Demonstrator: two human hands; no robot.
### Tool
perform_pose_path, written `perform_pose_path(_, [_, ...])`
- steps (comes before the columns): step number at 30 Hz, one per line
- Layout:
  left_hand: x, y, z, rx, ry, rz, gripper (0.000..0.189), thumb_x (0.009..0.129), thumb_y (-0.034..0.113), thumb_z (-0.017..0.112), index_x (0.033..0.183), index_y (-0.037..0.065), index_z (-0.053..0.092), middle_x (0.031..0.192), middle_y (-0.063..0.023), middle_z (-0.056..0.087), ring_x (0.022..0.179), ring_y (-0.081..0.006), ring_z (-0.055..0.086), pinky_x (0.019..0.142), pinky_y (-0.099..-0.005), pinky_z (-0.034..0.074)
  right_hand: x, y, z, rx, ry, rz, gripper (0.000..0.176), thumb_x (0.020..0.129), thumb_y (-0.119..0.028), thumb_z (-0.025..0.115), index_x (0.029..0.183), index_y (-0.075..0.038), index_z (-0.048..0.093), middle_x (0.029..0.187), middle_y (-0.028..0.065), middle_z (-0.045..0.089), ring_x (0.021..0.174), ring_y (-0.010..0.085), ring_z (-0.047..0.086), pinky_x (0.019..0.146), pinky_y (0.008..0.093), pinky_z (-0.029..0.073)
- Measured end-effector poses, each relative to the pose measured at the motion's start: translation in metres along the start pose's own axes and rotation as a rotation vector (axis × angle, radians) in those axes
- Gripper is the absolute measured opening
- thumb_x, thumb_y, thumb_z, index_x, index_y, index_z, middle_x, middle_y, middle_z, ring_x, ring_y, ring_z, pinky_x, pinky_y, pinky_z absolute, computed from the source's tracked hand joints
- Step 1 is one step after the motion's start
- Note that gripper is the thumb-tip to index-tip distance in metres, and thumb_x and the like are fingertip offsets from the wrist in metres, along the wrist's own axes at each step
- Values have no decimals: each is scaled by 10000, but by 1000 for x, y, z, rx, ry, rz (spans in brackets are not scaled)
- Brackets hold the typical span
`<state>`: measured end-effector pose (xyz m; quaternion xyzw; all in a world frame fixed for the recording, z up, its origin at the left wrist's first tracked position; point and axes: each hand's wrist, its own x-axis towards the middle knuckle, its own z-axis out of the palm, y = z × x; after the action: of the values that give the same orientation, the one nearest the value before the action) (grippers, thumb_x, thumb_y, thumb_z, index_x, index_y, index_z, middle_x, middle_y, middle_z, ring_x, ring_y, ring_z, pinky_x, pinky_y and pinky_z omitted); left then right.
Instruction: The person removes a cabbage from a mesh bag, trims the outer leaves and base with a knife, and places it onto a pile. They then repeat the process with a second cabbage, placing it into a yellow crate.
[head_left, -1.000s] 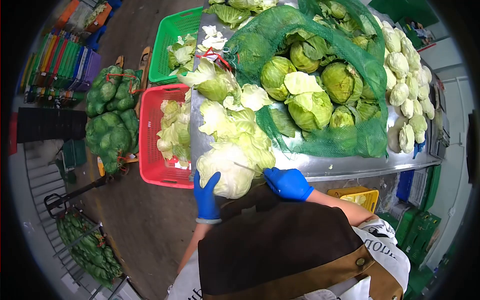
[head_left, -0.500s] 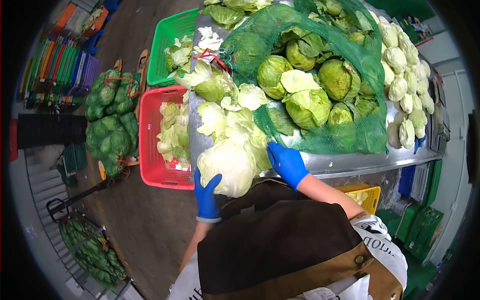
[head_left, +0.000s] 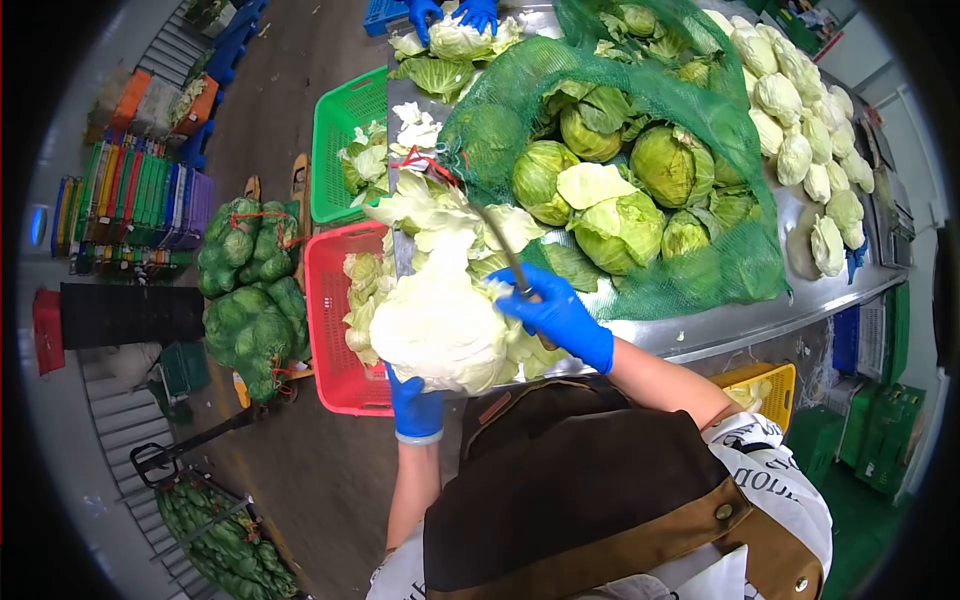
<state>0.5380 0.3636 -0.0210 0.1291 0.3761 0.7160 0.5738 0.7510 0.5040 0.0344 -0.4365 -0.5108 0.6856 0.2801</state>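
My left hand, in a blue glove, holds a large pale cabbage from below at the table's near left edge. In my blue-gloved right hand is a knife, its curved blade pointing up and away over the cabbage's right side. Loose pale leaves lie behind and beside the cabbage. Right of them, a green mesh bag lies open around several green cabbages.
A red crate and a green crate with leaves stand left of the metal table. Trimmed cabbages are piled at the right. A co-worker's gloved hands touch a cabbage at the far end. A yellow crate stands below.
A knife now shows in my right hand, which has moved up and left to the cabbage. The cabbage is tilted and slightly raised. A co-worker's hands have come into view at the top.
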Motion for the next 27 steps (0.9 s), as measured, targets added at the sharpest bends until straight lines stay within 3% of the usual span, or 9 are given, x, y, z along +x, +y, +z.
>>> perform_pose_path(1, [-1, -4, -4, -116, 5, -27, 861, 701, 161, 673, 1456, 71, 269, 1434, -147, 379, 1328, -342, 368, 1106, -488, 305, 1, -2, -5, 119, 18, 191, 448, 802, -205, 730, 1188, -31, 582, 790, 18, 592, 682, 83, 553, 599, 239, 438])
perform_pose_path(4, [-4, -13, -20, -476, -17, -117, 769, 772, 194, 657, 1448, 91, 304, 1444, -141, 380, 1327, -347, 366, 1109, -476, 296, 15, 44, -12, -94, 146, -27, 337, 818, -183, 684, 1107, -22, 622, 678, -8, 524, 592, 75, 508, 541, 242, 418])
perform_pose_path(8, [17, -37, -63, 1074, 81, 212, 683, 858, 256, 643, 1445, 113, 324, 1464, -126, 365, 1343, -317, 341, 1122, -428, 269, 25, 83, -27, -356, 155, -127, 376, 794, -199, 725, 1112, -28, 620, 830, 67, 631, 758, 148, 599, 705, 290, 483])
perform_pose_path(12, [10, -30, -62, 1851, -137, 435, 652, 927, 305, 579, 1463, 95, 274, 1500, -104, 308, 1384, -267, 275, 1148, -385, 216, 23, 17, 0, -237, -11, -523, 605, 730, -253, 796, 1259, -79, 559, 1249, 85, 561, 1060, 193, 549, 876, 318, 450])
perform_pose_path(13, [13, -28, -39, 1660, -97, 462, 640, 908, 280, 598, 1447, 92, 310, 1471, -112, 347, 1368, -271, 302, 1136, -390, 231, 17, -13, 8, -206, -129, -402, 673, 714, -271, 810, 1299, -87, 531, 1267, 76, 555, 1072, 199, 539, 867, 314, 449])
perform_pose_path(15, [18, -28, 8, 1286, -11, 493, 621, 868, 230, 637, 1416, 86, 381, 1415, -127, 426, 1335, -280, 357, 1114, -402, 262, 15, -35, 27, -121, -252, -548, 767, 698, -324, 822, 1346, -89, 486, 1314, 87, 520, 1129, 219, 521, 885, 335, 448])
perform_pose_path(18, [33, -26, 2, 983, 158, 235, 624, 912, 370, 529, 1439, 102, 328, 1424, -148, 394, 1308, -315, 385, 1093, -456, 307, 5, -46, 50, -281, -146, -773, 796, 697, -377, 810, 1349, -73, 471, 1319, 134, 497, 1161, 284, 522, 915, 392, 449])
perform_pose_path(22, [35, -3, 21, -55, 82, 107, 831, 842, 595, 521, 1448, 88, 265, 1376, -155, 421, 1229, -320, 465, 1040, -457, 391, 0, -53, 53, -462, 0, -847, 768, 694, -379, 799, 1322, -70, 483, 1248, 161, 505, 1099, 331, 552, 855, 402, 484])
perform_pose_path(27, [36, 3, 14, -72, -61, 33, 751, 874, 560, 502, 1441, 102, 323, 1421, -113, 419, 1291, -291, 425, 1089, -448, 334, 13, -43, 33, -395, -151, -615, 430, 739, -212, 771, 1112, -87, 598, 960, 102, 568, 852, 291, 596, 707, 337, 493])
